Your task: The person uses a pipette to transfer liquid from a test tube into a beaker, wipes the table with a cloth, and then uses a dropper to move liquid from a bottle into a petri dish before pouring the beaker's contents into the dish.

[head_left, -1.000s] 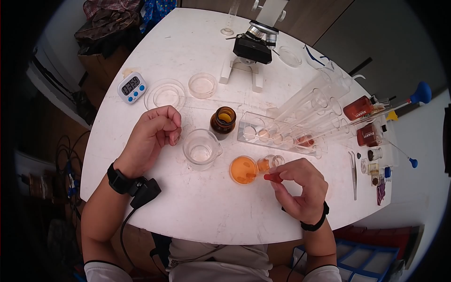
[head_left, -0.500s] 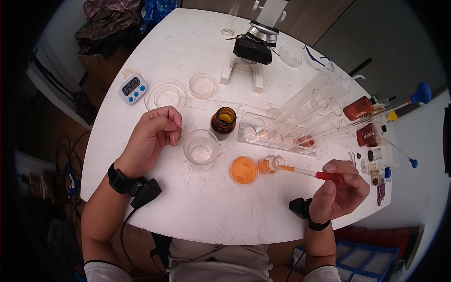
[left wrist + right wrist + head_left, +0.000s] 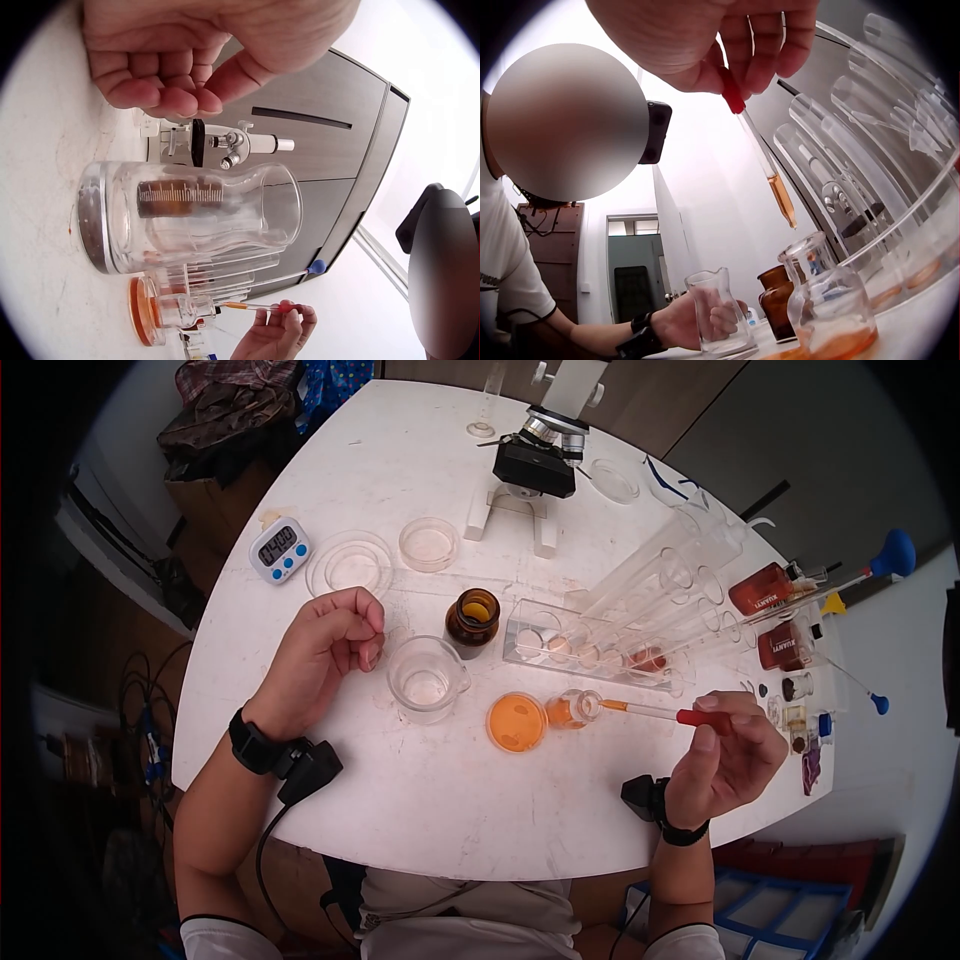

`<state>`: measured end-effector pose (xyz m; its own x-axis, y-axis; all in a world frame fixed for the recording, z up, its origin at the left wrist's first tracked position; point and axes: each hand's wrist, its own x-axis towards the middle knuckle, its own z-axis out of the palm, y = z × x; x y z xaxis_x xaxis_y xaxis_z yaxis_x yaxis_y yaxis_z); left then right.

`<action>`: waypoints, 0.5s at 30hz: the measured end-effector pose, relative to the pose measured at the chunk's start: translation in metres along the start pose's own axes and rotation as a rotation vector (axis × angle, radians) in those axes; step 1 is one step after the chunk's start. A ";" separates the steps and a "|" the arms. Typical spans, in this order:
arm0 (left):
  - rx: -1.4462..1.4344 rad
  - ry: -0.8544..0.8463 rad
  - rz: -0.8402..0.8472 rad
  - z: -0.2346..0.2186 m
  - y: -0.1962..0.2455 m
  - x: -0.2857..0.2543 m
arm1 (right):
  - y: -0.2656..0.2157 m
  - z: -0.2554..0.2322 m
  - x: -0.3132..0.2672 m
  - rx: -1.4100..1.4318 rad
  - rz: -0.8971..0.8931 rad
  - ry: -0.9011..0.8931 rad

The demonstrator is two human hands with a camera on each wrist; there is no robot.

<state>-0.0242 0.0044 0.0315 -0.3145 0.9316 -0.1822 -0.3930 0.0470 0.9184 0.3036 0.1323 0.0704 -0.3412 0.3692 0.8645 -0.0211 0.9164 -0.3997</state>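
My right hand (image 3: 728,755) pinches the red rubber bulb of a glass dropper (image 3: 655,711). Orange liquid fills the lower part of its tube. In the right wrist view, the dropper's tip hangs just above the mouth of a small clear glass bottle (image 3: 829,296) holding some orange liquid. A round dish of orange liquid (image 3: 517,723) is beside that bottle. Loosely curled and holding nothing, my left hand (image 3: 330,645) is at the left of a clear glass beaker (image 3: 425,682). A brown glass bottle (image 3: 472,622) stands uncapped behind the beaker.
A clear rack (image 3: 520,645) with several tall test tubes stands right of centre. Farther back are a microscope (image 3: 535,470) and petri dishes (image 3: 430,545). A digital timer (image 3: 280,550) is at the left, and red-brown bottles (image 3: 762,590) are at the right.
My right hand has moved right, bringing the dropper with orange liquid in its tube to the small bottle's mouth. It has barely shifted in the last half second. The left hand stays put.
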 end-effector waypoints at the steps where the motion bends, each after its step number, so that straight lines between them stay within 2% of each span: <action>1: -0.003 -0.001 0.000 0.000 0.000 0.000 | 0.000 0.000 0.000 0.011 0.005 -0.007; 12: -0.012 -0.002 0.000 0.000 0.000 0.000 | 0.000 0.001 0.002 0.009 -0.011 -0.001; 15: -0.015 -0.005 0.003 -0.001 -0.001 0.001 | -0.003 -0.001 0.003 -0.026 0.008 -0.054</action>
<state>-0.0245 0.0046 0.0301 -0.3113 0.9336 -0.1776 -0.4048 0.0388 0.9136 0.3036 0.1305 0.0741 -0.3914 0.3686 0.8432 0.0065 0.9174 -0.3980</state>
